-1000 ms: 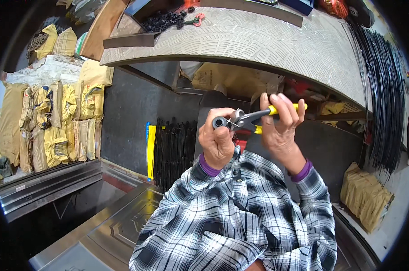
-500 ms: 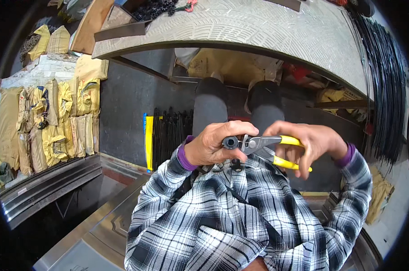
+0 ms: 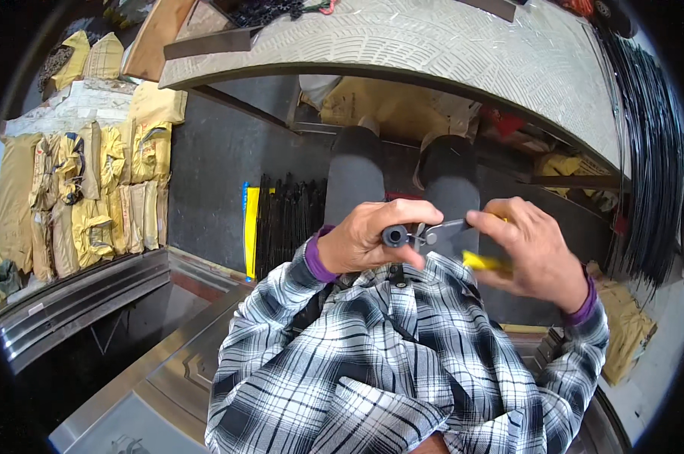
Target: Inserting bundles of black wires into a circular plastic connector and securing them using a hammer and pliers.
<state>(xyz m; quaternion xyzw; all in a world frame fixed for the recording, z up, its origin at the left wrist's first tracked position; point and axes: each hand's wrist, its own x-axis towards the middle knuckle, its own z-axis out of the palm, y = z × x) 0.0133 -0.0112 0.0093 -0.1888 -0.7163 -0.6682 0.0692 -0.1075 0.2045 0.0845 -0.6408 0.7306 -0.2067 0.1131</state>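
A black round part (image 3: pixel 395 236) with a hollow end, like a short tube, is held in my left hand (image 3: pixel 357 240), whose fingers and thumb wrap round it. Most of its length is hidden by the palm. Grey-jawed pliers with yellow handles (image 3: pixel 449 228) lie across in front of my lap, their jaws right beside the tube between my left finger and thumb. Whether the jaws bite on anything cannot be made out. My right hand (image 3: pixel 535 250) is closed round the yellow handles, which it mostly covers; the lower handle is smeared by motion.
A grey textured worktable (image 3: pixel 402 41) spans the far side, with a bundle of long black strands (image 3: pixel 652 159) hanging at its right. Black rods (image 3: pixel 290 223) stand by my left leg, beside a yellow strip (image 3: pixel 251 231). Several yellow-brown wrapped packages (image 3: pixel 92 200) lie at left.
My right hand has closed from spread fingers into a wrap round the plier handles, covering most of the yellow. My left hand still holds the black tube, shifted slightly right.
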